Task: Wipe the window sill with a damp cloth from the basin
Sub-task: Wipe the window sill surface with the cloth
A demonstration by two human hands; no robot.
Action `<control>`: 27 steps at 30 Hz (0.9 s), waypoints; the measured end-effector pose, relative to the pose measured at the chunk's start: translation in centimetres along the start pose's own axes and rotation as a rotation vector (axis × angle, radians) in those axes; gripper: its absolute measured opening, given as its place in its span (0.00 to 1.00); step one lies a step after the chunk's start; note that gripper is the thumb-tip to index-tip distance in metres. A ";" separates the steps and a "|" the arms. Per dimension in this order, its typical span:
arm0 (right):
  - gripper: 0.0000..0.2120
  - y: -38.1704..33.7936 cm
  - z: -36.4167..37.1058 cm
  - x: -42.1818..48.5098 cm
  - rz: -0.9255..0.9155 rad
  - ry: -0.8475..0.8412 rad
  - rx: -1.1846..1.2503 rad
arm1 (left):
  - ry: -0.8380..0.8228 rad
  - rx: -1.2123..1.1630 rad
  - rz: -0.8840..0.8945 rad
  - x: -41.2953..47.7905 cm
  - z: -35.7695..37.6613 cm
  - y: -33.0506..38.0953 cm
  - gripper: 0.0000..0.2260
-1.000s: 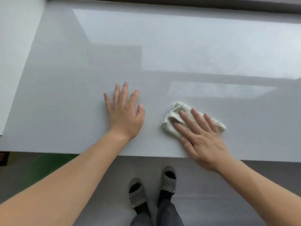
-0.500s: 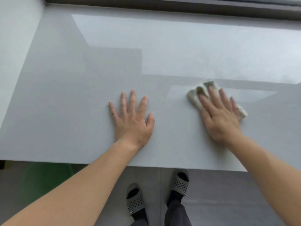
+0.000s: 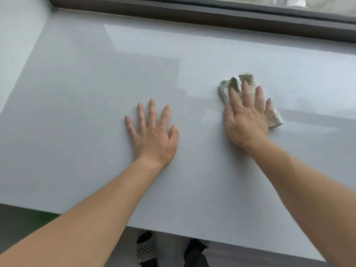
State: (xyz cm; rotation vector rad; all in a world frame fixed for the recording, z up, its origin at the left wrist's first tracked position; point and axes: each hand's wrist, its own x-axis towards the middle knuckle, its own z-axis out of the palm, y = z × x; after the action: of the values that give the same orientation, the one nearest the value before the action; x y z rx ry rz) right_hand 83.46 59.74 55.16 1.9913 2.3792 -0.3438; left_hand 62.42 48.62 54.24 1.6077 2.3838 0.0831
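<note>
The wide, glossy pale-grey window sill (image 3: 77,112) filled most of the view. The dark brown window frame (image 3: 192,14) ran along its far edge at twelve o'clock, and a pale wall (image 3: 17,35) closed it off at nine to ten o'clock. The small, crumpled off-white terry cloth (image 3: 246,79) lay on the sill at about two o'clock from the middle of the picture, well short of the frame. The right hand (image 3: 244,120) lay palm down on top of it. Its fingers (image 3: 245,93) were straight and held close together, pointing to twelve o'clock, and they pressed the cloth flat to the surface rather than curling round it. The cloth stuck out past the fingertips at twelve o'clock, beyond the forefinger and thumb at ten o'clock, and from under the little finger at four o'clock. The rest of it was hidden beneath the palm. The left hand (image 3: 154,137) rested flat on the bare sill at about eight o'clock from the cloth, well apart from it. Its fingers were straight and fanned wide, thumb out to three o'clock, holding nothing. Below the sill's near edge at six o'clock, on the grey floor (image 3: 240,256), showed the toes of two grey perforated slippers (image 3: 146,249). At seven o'clock there was a blurred green patch (image 3: 38,214) that could not be made out
</note>
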 end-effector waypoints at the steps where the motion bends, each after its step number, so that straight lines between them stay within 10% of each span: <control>1: 0.27 -1.0 0.4 -0.6 -0.050 0.002 -0.014 | 0.012 0.056 -0.012 -0.1 0.3 0.2 0.29; 7: 0.25 0.8 0.1 -1.6 -0.643 -0.084 -0.083 | 0.044 0.070 -0.032 -0.1 0.3 0.5 0.29; 13: 0.27 -0.9 -1.0 7.5 -0.099 -0.013 0.017 | 0.037 0.059 -0.041 -0.1 0.2 0.6 0.29; 19: 0.26 -0.9 -0.8 5.1 -0.661 -0.108 -0.078 | 0.035 0.032 -0.021 -0.1 0.1 0.6 0.29; 27: 0.26 -2.2 -1.8 14.7 -0.108 -0.016 0.012 | 0.097 -0.327 -0.003 6.1 -3.1 4.9 0.24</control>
State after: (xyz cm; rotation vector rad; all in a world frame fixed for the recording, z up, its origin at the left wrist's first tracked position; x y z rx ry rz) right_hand 78.78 73.98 55.00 1.8617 2.4865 -0.3761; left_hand 63.92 56.41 57.02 1.4742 2.2933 0.5328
